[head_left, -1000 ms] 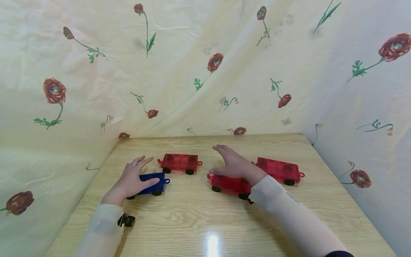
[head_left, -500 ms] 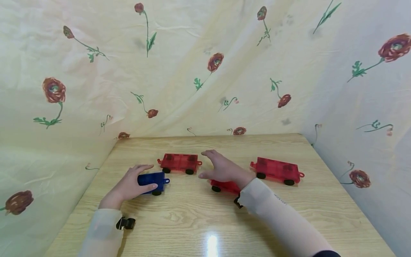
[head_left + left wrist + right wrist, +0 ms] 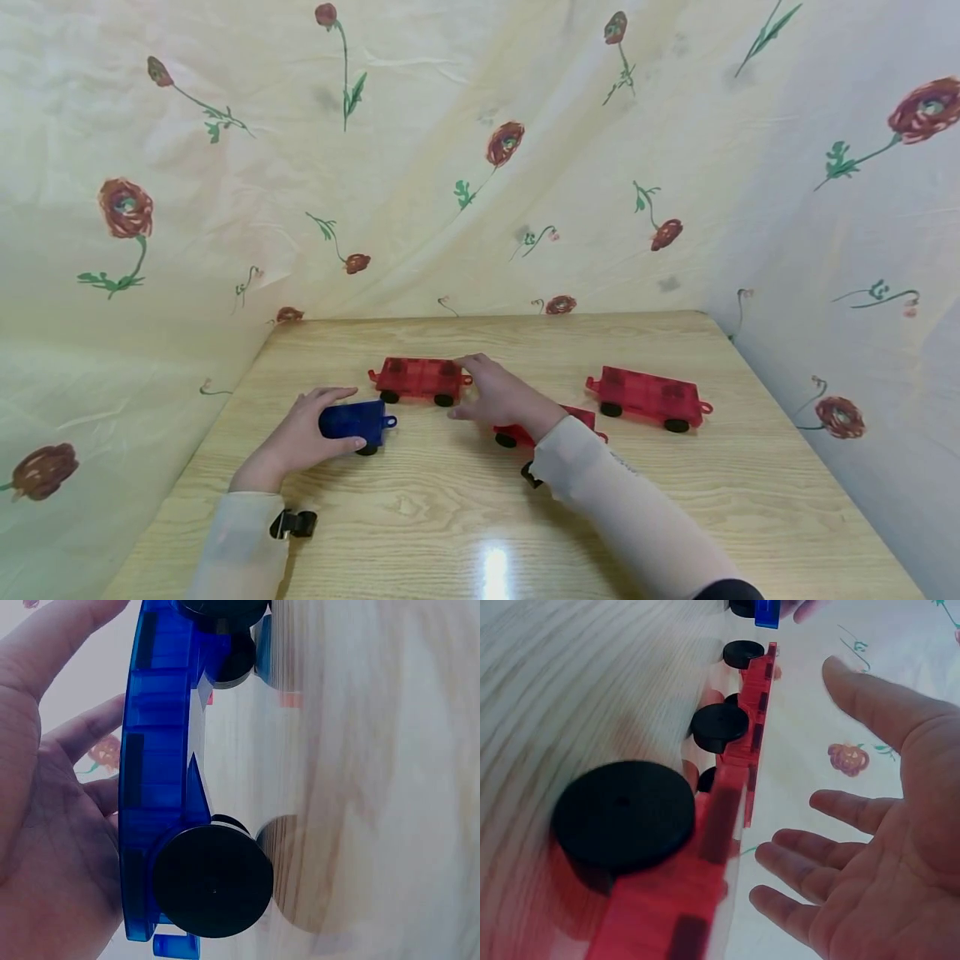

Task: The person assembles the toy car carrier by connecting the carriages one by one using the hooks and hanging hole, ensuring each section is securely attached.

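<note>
My left hand (image 3: 292,440) arches over a translucent blue toy wagon (image 3: 351,421) on the left, thumb at its near edge and fingers beyond its far edge. In the left wrist view, the blue wagon (image 3: 157,757) stands on black wheels with the palm (image 3: 56,847) close above its deck. My right hand (image 3: 498,396) reaches left with spread fingers, fingertips at the right end of the back red wagon (image 3: 420,377). Its forearm partly covers another red wagon (image 3: 577,414). Nothing lies in the right palm (image 3: 900,877) in its wrist view.
A third red wagon (image 3: 651,396) stands farther right, with a hook at one end and a loop at the other. All stand on a wood-grain table (image 3: 405,533). Flowered cloth (image 3: 420,167) rises behind and along both sides.
My right hand has moved left, from over the middle red wagon to the back red one. The left hand has lowered around the blue wagon. The wagons have stayed in place.
</note>
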The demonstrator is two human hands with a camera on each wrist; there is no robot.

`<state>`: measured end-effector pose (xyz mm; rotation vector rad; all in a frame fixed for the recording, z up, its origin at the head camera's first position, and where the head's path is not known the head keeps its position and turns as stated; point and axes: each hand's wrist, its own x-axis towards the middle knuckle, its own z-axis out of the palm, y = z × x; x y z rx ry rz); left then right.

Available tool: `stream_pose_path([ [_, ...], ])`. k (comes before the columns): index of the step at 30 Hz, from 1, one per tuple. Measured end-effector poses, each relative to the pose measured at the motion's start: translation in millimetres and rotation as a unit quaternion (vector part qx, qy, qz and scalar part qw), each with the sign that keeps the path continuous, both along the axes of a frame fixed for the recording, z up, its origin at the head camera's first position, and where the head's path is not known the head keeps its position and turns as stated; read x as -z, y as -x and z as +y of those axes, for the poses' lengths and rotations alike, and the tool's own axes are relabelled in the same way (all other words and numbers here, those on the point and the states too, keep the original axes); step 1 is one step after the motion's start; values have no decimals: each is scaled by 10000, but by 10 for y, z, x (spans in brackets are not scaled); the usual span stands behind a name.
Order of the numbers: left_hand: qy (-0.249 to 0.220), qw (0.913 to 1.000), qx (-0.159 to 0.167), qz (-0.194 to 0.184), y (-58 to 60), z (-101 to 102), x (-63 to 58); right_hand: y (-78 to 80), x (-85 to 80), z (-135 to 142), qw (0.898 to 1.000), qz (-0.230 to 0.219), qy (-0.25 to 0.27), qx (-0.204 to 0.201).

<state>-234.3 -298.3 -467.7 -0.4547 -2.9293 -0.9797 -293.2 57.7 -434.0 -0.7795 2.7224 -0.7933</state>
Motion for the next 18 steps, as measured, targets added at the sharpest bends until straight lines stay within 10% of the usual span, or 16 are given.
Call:
stream_pose_path([
  [18, -38, 9999, -71, 123, 8, -39, 68, 83, 84, -83, 9987, 168, -443, -175],
])
